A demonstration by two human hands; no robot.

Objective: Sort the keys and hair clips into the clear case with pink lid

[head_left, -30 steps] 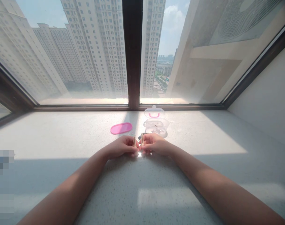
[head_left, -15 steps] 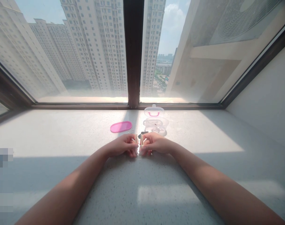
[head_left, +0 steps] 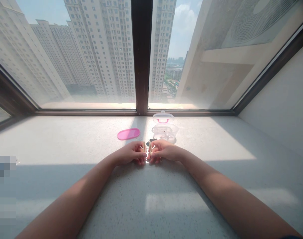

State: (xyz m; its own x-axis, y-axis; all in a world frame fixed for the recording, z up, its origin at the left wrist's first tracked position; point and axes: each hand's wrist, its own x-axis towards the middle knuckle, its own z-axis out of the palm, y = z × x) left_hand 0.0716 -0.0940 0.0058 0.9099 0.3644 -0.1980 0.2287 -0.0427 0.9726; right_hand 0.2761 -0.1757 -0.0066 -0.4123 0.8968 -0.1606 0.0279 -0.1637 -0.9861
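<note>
My left hand (head_left: 130,153) and my right hand (head_left: 163,151) meet at the middle of a pale speckled sill (head_left: 151,205). Each hand pinches a small tan stick-like piece (head_left: 144,147), held upright side by side, the second piece (head_left: 150,147) almost touching the first. What the pieces are is too small to tell. Just behind my right hand stands an open clear plastic case (head_left: 164,127) with a pink handle. A small dark item (head_left: 151,141) lies between the case and my fingers.
A flat pink oval lid (head_left: 128,133) lies on the sill left of the case. A dark window frame (head_left: 140,56) and glass close off the back. A white wall (head_left: 283,109) rises on the right.
Both hands stay pinched on the two small pieces, which have drawn slightly closer together. The view has shifted a little; nothing else moved.
</note>
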